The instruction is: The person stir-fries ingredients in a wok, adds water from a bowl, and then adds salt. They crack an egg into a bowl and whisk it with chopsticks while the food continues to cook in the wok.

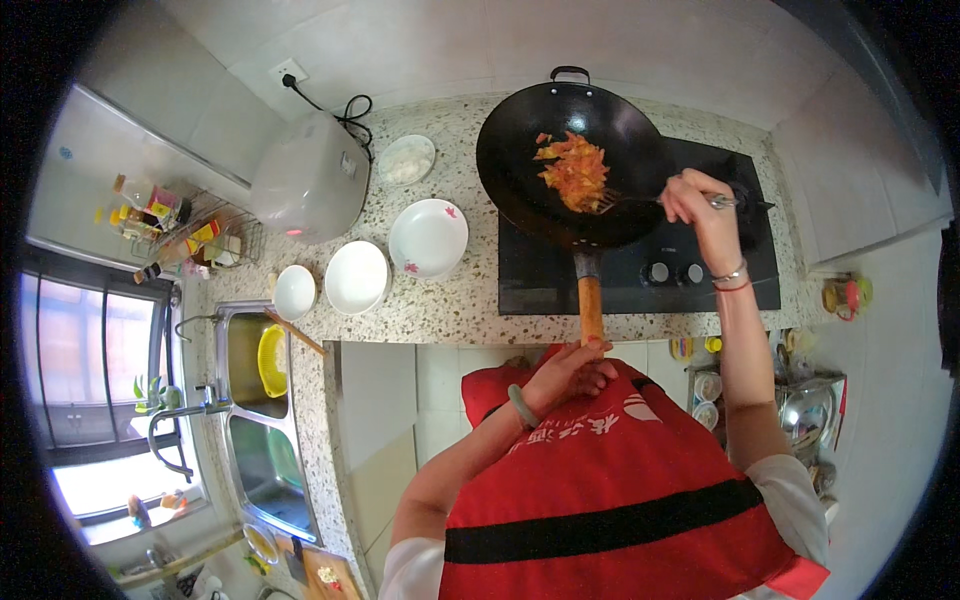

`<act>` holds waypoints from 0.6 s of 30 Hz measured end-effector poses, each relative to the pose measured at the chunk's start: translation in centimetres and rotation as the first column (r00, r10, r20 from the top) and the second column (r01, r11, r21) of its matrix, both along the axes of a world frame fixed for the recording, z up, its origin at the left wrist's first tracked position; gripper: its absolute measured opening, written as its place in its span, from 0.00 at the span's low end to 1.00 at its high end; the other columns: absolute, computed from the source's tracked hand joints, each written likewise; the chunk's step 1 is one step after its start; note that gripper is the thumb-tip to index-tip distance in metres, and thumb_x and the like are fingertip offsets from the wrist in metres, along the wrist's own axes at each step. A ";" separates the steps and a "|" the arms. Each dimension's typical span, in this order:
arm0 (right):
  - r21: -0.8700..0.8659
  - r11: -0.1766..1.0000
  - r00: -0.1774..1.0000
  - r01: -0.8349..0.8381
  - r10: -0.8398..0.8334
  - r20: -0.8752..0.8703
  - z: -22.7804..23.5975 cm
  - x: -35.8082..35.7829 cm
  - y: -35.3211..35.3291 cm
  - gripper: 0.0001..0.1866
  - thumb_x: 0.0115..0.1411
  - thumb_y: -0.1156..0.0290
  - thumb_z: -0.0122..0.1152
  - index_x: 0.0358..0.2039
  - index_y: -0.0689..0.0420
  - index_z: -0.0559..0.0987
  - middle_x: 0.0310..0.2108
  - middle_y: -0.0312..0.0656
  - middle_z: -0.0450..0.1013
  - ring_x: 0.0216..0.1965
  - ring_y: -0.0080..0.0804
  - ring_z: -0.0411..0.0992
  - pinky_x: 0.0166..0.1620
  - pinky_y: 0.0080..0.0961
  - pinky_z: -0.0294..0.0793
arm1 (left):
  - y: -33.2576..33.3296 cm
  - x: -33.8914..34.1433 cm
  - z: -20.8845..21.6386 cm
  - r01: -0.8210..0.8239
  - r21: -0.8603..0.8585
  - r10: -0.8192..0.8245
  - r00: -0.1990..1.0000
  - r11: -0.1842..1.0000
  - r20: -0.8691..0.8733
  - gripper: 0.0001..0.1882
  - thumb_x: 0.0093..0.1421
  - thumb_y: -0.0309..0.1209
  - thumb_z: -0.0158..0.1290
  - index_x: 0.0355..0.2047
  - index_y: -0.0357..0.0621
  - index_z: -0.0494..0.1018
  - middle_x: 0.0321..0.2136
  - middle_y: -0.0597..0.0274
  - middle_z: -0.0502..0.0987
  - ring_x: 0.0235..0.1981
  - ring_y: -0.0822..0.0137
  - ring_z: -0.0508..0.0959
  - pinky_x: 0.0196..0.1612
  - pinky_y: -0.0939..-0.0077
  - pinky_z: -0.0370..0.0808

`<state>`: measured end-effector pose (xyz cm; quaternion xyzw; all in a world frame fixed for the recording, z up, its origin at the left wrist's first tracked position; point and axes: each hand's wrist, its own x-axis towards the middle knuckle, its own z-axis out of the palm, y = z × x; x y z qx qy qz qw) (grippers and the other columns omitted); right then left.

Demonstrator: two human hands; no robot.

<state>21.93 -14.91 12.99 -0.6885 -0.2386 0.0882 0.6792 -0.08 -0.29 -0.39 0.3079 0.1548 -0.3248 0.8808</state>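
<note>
Black round iron wok [570, 165], upper centre, is steadied by its wooden handle [590, 308], clenched in the left hand [565, 372]. A metal spatula [640, 201] is gripped by the right hand [700, 205] to turn orange food [572, 172].

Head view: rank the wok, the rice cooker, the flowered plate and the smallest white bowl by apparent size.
1. wok
2. rice cooker
3. flowered plate
4. smallest white bowl
Fisheye bending makes true sizes unsure.

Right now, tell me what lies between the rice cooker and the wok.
In the head view, between the rice cooker and the wok sits a small white dish and, slightly nearer, a white plate, on speckled counter.
</note>
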 end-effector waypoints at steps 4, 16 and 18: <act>0.127 0.990 0.996 0.069 -0.075 0.044 -1.6 1.7 2.4 0.20 0.60 0.72 0.52 0.13 0.56 0.60 0.14 0.32 0.57 0.20 0.23 0.61 0.28 0.20 0.59 | 0.6 0.5 0.8 0.009 0.061 -0.009 1.000 0.998 -0.005 0.24 0.65 0.48 0.45 0.51 0.42 0.65 0.32 0.62 0.77 0.29 0.75 0.73 0.35 0.80 0.72; 0.021 0.998 0.976 0.059 -0.062 0.209 -6.9 2.2 3.6 0.18 0.61 0.72 0.53 0.15 0.60 0.64 0.16 0.30 0.60 0.20 0.15 0.57 0.24 0.18 0.54 | -0.1 0.4 -0.1 0.018 0.027 -0.018 1.000 0.999 0.008 0.25 0.64 0.50 0.45 0.50 0.42 0.66 0.32 0.62 0.77 0.28 0.75 0.73 0.35 0.80 0.71; 0.089 0.995 0.989 0.042 -0.054 0.138 -5.0 2.0 4.2 0.18 0.61 0.72 0.53 0.14 0.59 0.63 0.15 0.30 0.60 0.20 0.16 0.57 0.25 0.18 0.54 | 0.0 0.3 0.1 0.010 0.021 -0.011 1.000 1.000 0.008 0.25 0.65 0.50 0.45 0.50 0.42 0.66 0.32 0.62 0.77 0.28 0.75 0.73 0.35 0.80 0.71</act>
